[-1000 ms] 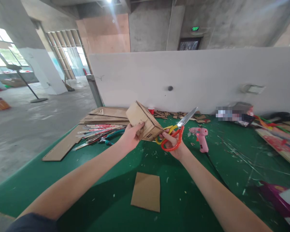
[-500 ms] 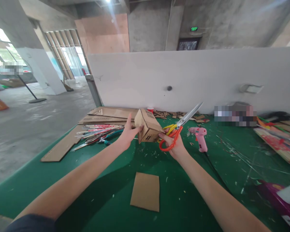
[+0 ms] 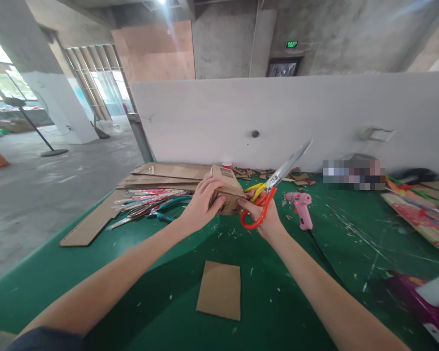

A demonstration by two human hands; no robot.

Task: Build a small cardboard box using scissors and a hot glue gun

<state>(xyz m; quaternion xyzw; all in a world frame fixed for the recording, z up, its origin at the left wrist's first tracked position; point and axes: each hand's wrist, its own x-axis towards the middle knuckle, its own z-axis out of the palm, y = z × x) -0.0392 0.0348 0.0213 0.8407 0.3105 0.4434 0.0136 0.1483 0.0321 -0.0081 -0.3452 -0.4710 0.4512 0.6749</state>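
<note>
Nearest, at the lower centre of the frame, a flat brown square of cardboard (image 3: 218, 291) lies on the green tabletop (image 3: 131, 312), unmoved over the last second.

Farther in, at mid-frame, the left hand (image 3: 203, 197) has just changed its hold: half a second ago its fingers stood raised off the small brown cardboard box (image 3: 227, 179); now they curl over the box's left end, the thumb along the near side. The box, tipped up a second ago, sits more level. This seems to give a firmer two-sided hold for handling the box, with no cutting under way.

The box is just left of the frame's centre, between the hands: its left end lies within the left hand's grasp, and its right corner meets the fingertips of the right hand (image 3: 271, 220). That hand also grasps a pair of steel scissors with orange and yellow handles (image 3: 271, 181), blades together and angled to the upper right, away from the box.

Right of centre lies a pink plastic glue gun (image 3: 303, 209), apart from both hands; a red cup (image 3: 227, 165) shows behind the box.
</note>
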